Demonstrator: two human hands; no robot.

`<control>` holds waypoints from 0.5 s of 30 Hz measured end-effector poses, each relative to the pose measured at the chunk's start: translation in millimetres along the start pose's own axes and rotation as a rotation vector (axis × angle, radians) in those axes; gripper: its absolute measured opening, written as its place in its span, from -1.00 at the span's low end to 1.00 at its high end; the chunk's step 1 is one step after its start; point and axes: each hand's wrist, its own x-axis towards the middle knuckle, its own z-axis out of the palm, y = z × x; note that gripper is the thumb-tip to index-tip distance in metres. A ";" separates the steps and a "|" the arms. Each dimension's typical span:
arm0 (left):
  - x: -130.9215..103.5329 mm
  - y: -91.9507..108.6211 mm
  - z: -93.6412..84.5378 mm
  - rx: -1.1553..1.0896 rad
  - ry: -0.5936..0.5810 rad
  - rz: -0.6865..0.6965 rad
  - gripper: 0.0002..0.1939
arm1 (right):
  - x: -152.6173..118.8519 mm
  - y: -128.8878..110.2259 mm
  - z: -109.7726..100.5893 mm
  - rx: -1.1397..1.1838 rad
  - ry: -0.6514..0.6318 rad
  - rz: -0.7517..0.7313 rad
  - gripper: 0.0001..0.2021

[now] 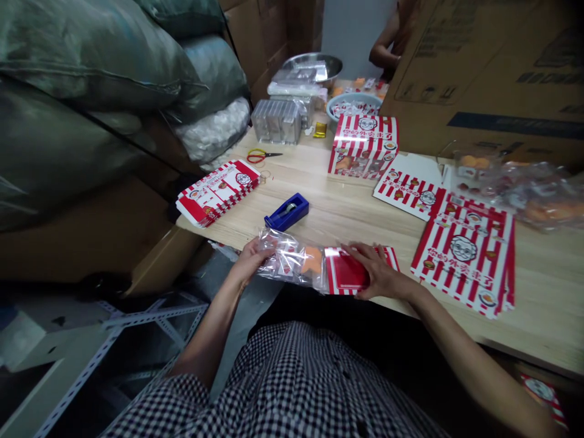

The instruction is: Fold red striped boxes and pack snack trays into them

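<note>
While the left hand (252, 260) grips one end of the bag (292, 263) by the near edge of the tabletop (314, 194), the right hand (378, 272), fingers spread, lies over the card (343, 272) beside it.

Looks like a packing workshop/storeroom: bulging sacks (91, 55) piled far left, big cardboard carton (493, 91) far right, tape dispenser (288, 212), scissors (260, 156) and stacked striped packaging (463, 258) on wooden table (310, 170).
</note>
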 end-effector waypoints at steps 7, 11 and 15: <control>-6.2 -20.2 10.5 0.158 0.116 0.191 -0.48 | -0.7 -4.0 9.8 -0.028 0.049 0.029 0.19; -6.4 -27.4 13.2 0.379 0.162 0.326 -0.59 | -0.7 -0.4 15.6 -0.025 0.075 0.016 0.19; -11.5 -21.7 16.0 0.438 0.186 0.338 -0.58 | -1.4 -0.1 17.0 -0.016 0.083 0.016 0.18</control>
